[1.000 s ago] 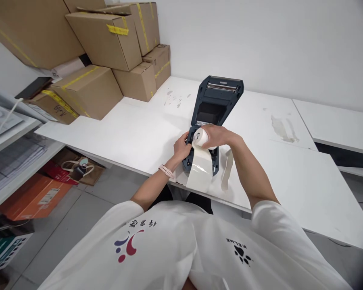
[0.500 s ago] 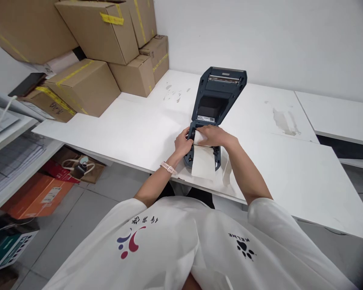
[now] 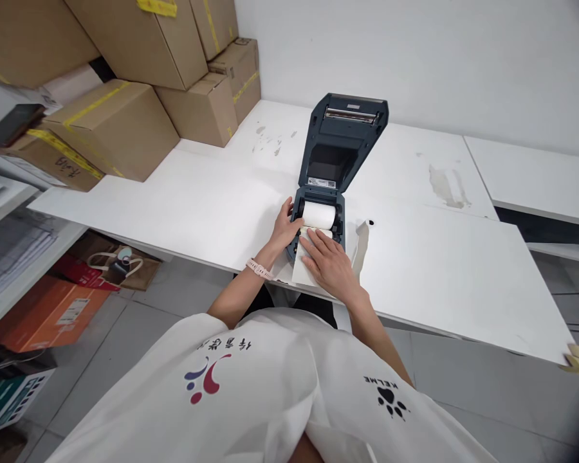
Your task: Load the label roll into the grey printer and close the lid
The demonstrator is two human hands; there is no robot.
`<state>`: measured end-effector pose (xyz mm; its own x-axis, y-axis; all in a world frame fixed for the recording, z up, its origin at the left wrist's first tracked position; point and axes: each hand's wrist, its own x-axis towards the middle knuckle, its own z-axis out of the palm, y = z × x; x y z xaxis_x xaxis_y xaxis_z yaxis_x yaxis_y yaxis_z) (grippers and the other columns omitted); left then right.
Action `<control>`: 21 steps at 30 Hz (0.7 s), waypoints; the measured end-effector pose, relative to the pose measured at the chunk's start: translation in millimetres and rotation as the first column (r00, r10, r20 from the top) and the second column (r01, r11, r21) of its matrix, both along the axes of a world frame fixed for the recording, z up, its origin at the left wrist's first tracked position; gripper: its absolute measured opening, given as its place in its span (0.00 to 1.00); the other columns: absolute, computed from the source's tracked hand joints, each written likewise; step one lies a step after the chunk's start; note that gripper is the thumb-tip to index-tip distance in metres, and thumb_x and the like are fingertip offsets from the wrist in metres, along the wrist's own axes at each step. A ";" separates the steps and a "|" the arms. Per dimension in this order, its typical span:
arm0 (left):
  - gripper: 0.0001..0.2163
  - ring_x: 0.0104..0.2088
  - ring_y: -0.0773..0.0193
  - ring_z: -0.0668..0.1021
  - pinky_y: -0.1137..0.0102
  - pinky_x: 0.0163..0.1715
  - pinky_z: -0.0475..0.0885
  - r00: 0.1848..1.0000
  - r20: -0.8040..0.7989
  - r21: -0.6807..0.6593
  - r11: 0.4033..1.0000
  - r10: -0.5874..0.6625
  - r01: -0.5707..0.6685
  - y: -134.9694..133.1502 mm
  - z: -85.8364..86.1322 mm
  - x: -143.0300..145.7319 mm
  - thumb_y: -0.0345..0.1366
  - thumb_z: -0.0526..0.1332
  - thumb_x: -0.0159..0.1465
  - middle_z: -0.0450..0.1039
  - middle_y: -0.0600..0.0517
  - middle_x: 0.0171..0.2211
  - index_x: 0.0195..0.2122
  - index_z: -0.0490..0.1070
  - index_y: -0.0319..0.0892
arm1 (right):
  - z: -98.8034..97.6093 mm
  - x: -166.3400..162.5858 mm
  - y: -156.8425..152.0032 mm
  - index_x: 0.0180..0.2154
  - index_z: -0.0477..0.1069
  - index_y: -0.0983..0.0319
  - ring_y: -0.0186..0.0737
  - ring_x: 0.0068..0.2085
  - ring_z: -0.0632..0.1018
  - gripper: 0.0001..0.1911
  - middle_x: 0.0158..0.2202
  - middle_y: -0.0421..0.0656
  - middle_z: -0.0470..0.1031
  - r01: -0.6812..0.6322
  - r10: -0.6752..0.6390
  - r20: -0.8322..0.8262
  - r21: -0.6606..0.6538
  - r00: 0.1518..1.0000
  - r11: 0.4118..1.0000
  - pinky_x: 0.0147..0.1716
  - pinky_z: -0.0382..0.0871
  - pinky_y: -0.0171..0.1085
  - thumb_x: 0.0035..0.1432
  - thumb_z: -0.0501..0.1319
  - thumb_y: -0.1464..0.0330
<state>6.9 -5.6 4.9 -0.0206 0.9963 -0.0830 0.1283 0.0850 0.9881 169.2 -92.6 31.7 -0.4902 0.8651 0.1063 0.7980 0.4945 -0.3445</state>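
Note:
A dark blue label printer [image 3: 341,151] stands on the white table with its lid raised. Inside its base lies a white paper roll [image 3: 318,215], and a strip of label paper [image 3: 305,269] runs from it over the printer's front edge. My left hand [image 3: 285,226] grips the printer's left side, its thumb beside the roll. Fingers stretched out, my right hand [image 3: 329,260] lies flat on the paper strip and hides part of it. To the right of the printer is a small roll core with a loose paper strip [image 3: 361,245].
Cardboard boxes [image 3: 118,128] are stacked at the back left against the wall. A dark flat object [image 3: 14,124] rests on the lowest box. Below the table's left end are an orange box [image 3: 53,315] and a paper bag [image 3: 142,270]. The white table [image 3: 429,257] has peeled patches.
My right hand has moved off the paper roll, toward me, and now lies flat on the strip. The roll shows uncovered in the printer. My left hand stays at the printer's left side.

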 end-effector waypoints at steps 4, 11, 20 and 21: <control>0.40 0.73 0.50 0.63 0.59 0.69 0.65 0.997 0.064 -0.046 0.998 -0.050 0.053 -43.5 2.0 -2.2 0.46 0.65 0.64 0.53 0.45 0.75 0.74 0.49 0.48 | 9.8 21.8 9.7 0.53 0.79 0.54 0.57 0.66 0.74 0.18 0.62 0.46 0.77 -0.064 0.037 -0.399 -0.055 0.916 0.996 0.63 0.72 0.55 0.68 0.60 0.57; 0.50 0.71 0.44 0.65 0.54 0.67 0.67 0.986 0.164 -0.184 0.981 -0.028 0.059 -98.0 -0.3 -2.8 0.52 0.71 0.58 0.54 0.44 0.75 0.76 0.44 0.52 | 68.1 63.6 158.7 0.68 0.59 0.49 0.47 0.75 0.58 0.33 0.75 0.39 0.56 0.358 -0.251 -0.802 -0.049 0.542 0.932 0.74 0.53 0.55 0.68 0.52 0.43; 0.52 0.72 0.45 0.65 0.54 0.69 0.64 0.966 0.233 -0.132 0.981 -0.111 0.144 -95.0 -8.1 -14.8 0.55 0.72 0.57 0.55 0.45 0.75 0.76 0.44 0.51 | 90.4 45.6 186.5 0.59 0.68 0.44 0.48 0.67 0.69 0.40 0.63 0.34 0.73 0.131 -0.163 -0.869 -0.114 0.468 0.985 0.71 0.63 0.50 0.63 0.36 0.33; 0.52 0.73 0.45 0.63 0.55 0.70 0.63 0.958 0.260 -0.137 0.977 -0.124 0.164 -94.2 -9.0 -18.8 0.57 0.70 0.57 0.53 0.45 0.76 0.76 0.44 0.50 | 81.8 45.8 165.9 0.57 0.68 0.43 0.48 0.66 0.70 0.40 0.63 0.33 0.74 0.117 -0.124 -0.874 -0.077 0.470 0.990 0.70 0.64 0.51 0.62 0.36 0.32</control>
<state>-11.9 -99.8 -4.1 0.1629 0.9615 -0.2214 -0.0974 0.2390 0.9661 215.0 73.3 113.4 -0.0363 0.9103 0.4123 0.1317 0.4134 -0.9010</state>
